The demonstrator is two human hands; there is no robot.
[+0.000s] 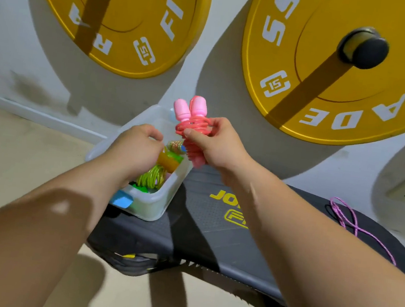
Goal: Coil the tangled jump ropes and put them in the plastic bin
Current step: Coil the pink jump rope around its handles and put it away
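From the head camera, the right hand (219, 147) holds a pink jump rope (194, 126): its grip is closed, thumb and fingertips pinching the cord wound round the two handles. The handle tops stick up above the grip and the lower ends poke out below it. Just left of and below this grip stands the translucent plastic bin (161, 204), on the left end of the black padded counter (203, 220).

The left hand (136, 147) reaches into the bin with its fingers curled. An orange handle (169, 162) juts out from under the palm toward the right hand, but I cannot tell whether the grip closes on it. Just below that grip, inside the bin, lies a coiled green rope (152, 176). A small multicoloured coil (176, 146) sits between the two hands.

Well to the right of the right grip, a loose purple rope (352, 222) trails across the counter. Two yellow weight plates (137, 16) hang on the wall beyond both hands.
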